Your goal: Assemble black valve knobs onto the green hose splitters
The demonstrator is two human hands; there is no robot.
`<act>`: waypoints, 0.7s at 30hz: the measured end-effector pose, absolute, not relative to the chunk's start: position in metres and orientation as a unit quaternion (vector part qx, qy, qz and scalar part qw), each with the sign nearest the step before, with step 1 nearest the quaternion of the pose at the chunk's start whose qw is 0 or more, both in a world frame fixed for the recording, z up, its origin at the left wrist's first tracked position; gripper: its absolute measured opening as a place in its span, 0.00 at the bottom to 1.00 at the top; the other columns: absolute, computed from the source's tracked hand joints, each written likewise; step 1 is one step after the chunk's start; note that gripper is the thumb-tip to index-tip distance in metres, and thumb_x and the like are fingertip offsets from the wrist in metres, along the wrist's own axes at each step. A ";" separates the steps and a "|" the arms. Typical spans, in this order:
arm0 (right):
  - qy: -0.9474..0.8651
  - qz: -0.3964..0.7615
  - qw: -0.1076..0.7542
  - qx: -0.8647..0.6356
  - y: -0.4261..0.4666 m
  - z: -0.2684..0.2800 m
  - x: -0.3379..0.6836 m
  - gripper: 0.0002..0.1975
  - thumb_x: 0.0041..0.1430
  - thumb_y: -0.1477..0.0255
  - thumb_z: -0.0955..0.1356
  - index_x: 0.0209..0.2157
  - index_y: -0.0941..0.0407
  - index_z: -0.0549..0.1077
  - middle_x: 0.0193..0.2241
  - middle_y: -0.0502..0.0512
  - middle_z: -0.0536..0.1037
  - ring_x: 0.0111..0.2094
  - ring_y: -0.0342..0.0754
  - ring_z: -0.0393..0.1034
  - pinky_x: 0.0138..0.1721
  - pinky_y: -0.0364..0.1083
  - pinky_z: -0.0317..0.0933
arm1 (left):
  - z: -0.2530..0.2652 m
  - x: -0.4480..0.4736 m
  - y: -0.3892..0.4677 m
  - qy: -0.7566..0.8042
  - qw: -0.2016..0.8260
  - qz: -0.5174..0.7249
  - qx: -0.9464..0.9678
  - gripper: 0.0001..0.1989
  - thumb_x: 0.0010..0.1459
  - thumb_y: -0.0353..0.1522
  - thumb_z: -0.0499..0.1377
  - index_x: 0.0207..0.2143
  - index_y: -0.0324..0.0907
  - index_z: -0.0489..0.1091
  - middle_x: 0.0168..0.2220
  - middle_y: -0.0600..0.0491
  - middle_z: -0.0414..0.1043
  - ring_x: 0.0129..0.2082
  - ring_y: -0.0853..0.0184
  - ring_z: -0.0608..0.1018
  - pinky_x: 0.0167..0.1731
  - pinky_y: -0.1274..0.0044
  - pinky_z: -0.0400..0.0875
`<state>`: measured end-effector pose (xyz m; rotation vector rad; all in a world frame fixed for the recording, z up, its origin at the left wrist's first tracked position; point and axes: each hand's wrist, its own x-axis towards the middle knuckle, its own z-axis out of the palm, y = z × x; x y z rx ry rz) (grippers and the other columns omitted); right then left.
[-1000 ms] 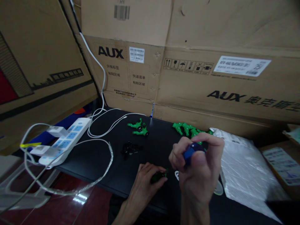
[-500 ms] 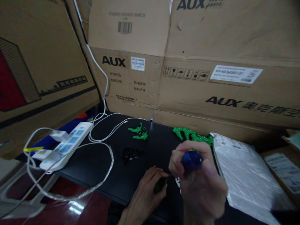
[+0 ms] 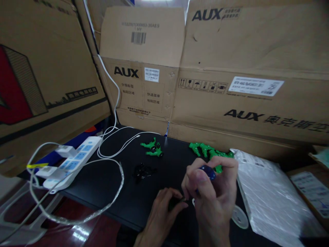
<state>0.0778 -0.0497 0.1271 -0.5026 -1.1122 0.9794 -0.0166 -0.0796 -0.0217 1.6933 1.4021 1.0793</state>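
My right hand (image 3: pixel 213 192) is wrapped round the blue handle (image 3: pixel 208 172) of what looks like a screwdriver, with the handle's end toward me. Its shaft is mostly hidden behind the fingers and points down toward my left hand (image 3: pixel 163 214). That hand is closed round a dark green plastic fitting (image 3: pixel 174 203), largely covered by the fingers and in shadow. Beyond the hands lie two green branched fittings (image 3: pixel 155 151) with black parts. A small heap of black pieces (image 3: pixel 143 172) is on the black table (image 3: pixel 123 192). Several more green fittings (image 3: pixel 210 151) sit at the back right.
A white power strip (image 3: pixel 77 161) with plugged-in adapters and looping white cables (image 3: pixel 122 147) occupies the left. At the right lies a plastic-wrapped white package (image 3: pixel 272 195), with a pale disc (image 3: pixel 240 218) beside it. Cardboard walls (image 3: pixel 144 92) enclose the back and left.
My right hand has turned, bringing its thumb over the blue handle, and shifted slightly left. The pale disc now shows beside it. My left hand still grips the green fitting. The view tilts up slightly.
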 end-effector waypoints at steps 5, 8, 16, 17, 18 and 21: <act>-0.481 0.474 0.696 -0.245 -0.049 0.126 0.083 0.14 0.72 0.62 0.61 0.42 0.52 0.75 0.23 0.46 0.68 0.19 0.39 0.61 0.19 0.40 0.61 | -0.022 -0.014 -0.080 0.548 0.355 0.428 0.625 0.12 0.54 0.20 0.68 0.33 0.43 0.72 0.34 0.56 0.80 0.38 0.64 0.80 0.41 0.74 0.76; -0.493 0.455 0.700 -0.246 -0.052 0.128 0.084 0.06 0.71 0.68 0.63 0.41 0.51 0.72 0.30 0.47 0.74 0.23 0.41 0.69 0.23 0.42 0.66 | -0.021 -0.015 -0.080 0.528 0.348 0.436 0.641 0.10 0.57 0.21 0.65 0.33 0.43 0.71 0.36 0.55 0.80 0.39 0.64 0.80 0.42 0.73 0.75; -0.514 0.457 0.685 -0.241 -0.046 0.126 0.084 0.08 0.68 0.63 0.65 0.41 0.52 0.72 0.21 0.44 0.65 0.19 0.39 0.56 0.17 0.38 0.54 | -0.020 -0.018 -0.084 0.514 0.330 0.410 0.677 0.06 0.65 0.26 0.59 0.40 0.46 0.72 0.41 0.53 0.78 0.42 0.63 0.79 0.44 0.71 0.73; -0.509 0.464 0.681 -0.249 -0.045 0.126 0.084 0.12 0.69 0.60 0.64 0.41 0.53 0.74 0.21 0.45 0.65 0.19 0.40 0.56 0.17 0.39 0.54 | -0.021 -0.018 -0.084 0.515 0.330 0.405 0.679 0.06 0.65 0.26 0.59 0.42 0.46 0.72 0.41 0.53 0.78 0.43 0.63 0.78 0.45 0.71 0.73; -0.507 0.469 0.677 -0.255 -0.045 0.125 0.085 0.15 0.69 0.59 0.63 0.40 0.54 0.75 0.21 0.46 0.66 0.19 0.40 0.57 0.17 0.39 0.54 | -0.022 -0.018 -0.083 0.518 0.328 0.402 0.680 0.08 0.65 0.26 0.60 0.44 0.46 0.71 0.42 0.53 0.78 0.44 0.62 0.78 0.46 0.70 0.73; -0.513 0.446 0.683 -0.268 -0.046 0.123 0.083 0.11 0.71 0.65 0.63 0.41 0.53 0.75 0.25 0.47 0.70 0.21 0.40 0.64 0.19 0.40 0.60 | -0.024 -0.015 -0.080 0.523 0.317 0.391 0.688 0.13 0.61 0.23 0.63 0.46 0.46 0.71 0.44 0.53 0.79 0.44 0.62 0.79 0.47 0.69 0.73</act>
